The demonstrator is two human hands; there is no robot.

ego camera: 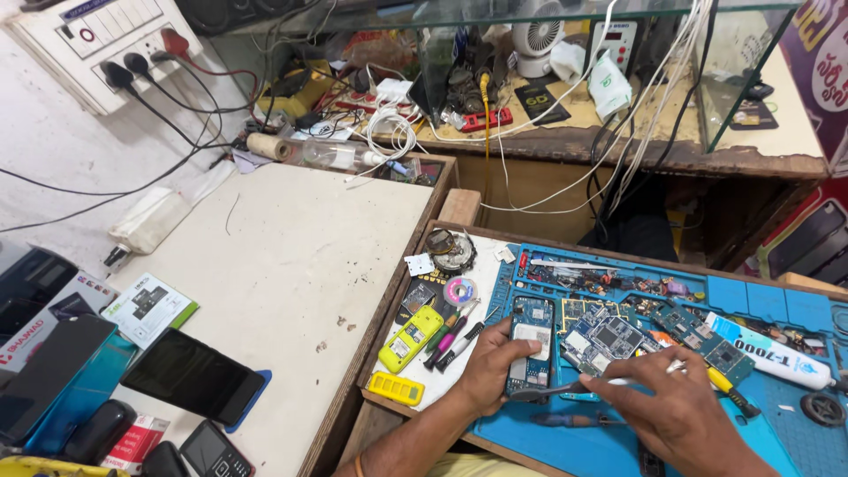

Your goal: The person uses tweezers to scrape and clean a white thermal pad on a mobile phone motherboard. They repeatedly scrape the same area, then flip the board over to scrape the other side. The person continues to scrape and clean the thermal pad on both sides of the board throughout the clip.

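Pinned flat on the blue mat (565, 442), right at the near edge of the counter (291, 265), within easy reach of both hands: a small phone circuit board (530, 358) in its frame, lying face up, probably so that nothing shifts under the tool. Left hand (488, 367) curled around the board's left side, fingers half closed, thumb over the top edge, clamping it down rather than lifting it. Right hand (680, 411) closed in a pen-like grip on tweezers (565, 387), tips reaching leftward to the board's lower end; hard to tell whether the tips actually touch it. Held low and slanted, seemingly for a steady, fine approach.

Spread just beyond the board, more loose circuit boards (609, 336), kept on the mat beside the work. To the left, on a white sheet: a yellow phone shell (409, 338), a yellow battery cover (395, 388), pens and drivers (455, 340), a small tape roll (459, 291). To the right, a white glue tube (777, 358). Farther left on the pale counter, dark phones (190, 378) lying apart from the repair.
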